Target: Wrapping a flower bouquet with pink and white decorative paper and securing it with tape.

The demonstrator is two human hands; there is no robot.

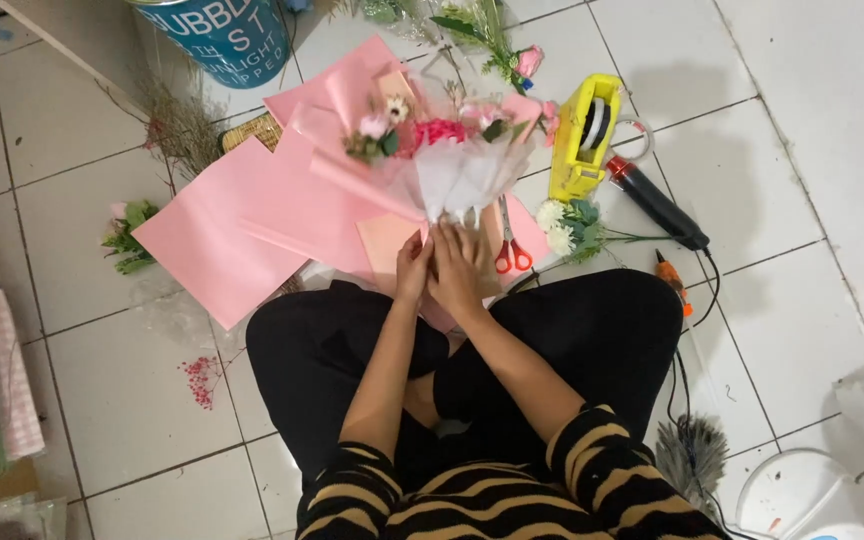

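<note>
i see both hands, left hand [413,268] and right hand [459,270], pinching the bouquet [444,160] base on pink paper [242,225], probably holding the wrap gathered, scissors [510,245] just right.

White tiled floor [802,130] is carrying everything. Pink wrapping paper sheets [242,225] are lying spread near the middle, partly under a bouquet [442,150]. Orange-handled scissors [510,245] are lying just beside the bouquet's stem end. Yellow tape dispenser [584,135] is standing to the right, with a black hot glue gun [657,205] lying next to it and white flowers [564,225] just below. A teal bucket [222,35] is standing at the far edge. Red petal bits [200,380] are lying scattered lower left.
</note>
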